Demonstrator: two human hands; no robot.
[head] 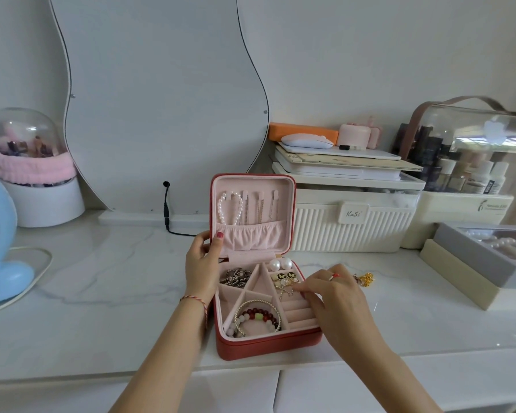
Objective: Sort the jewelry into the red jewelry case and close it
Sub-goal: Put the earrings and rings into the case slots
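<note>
The red jewelry case [268, 344] stands open on the marble top, its pink lid upright. A pearl bracelet [230, 208] and thin chains hang inside the lid. The tray holds a silver chain piece [236, 277], beaded bracelets [258, 318], pearl studs [279, 264] and small earrings [286, 277]. My left hand [201, 265] grips the case's left side at the hinge. My right hand [337, 299] pinches a small dangling earring [286, 291] over the ring rolls. A gold ornament [365, 278] lies on the counter to the right of the case.
A wavy mirror [161, 99] leans on the wall behind. A ribbed white box [352, 225] with stacked items stands at the back right, next to a clear cosmetics organiser [465, 162]. A grey gift box [486, 257] lies far right. A blue fan [0, 248] stands left.
</note>
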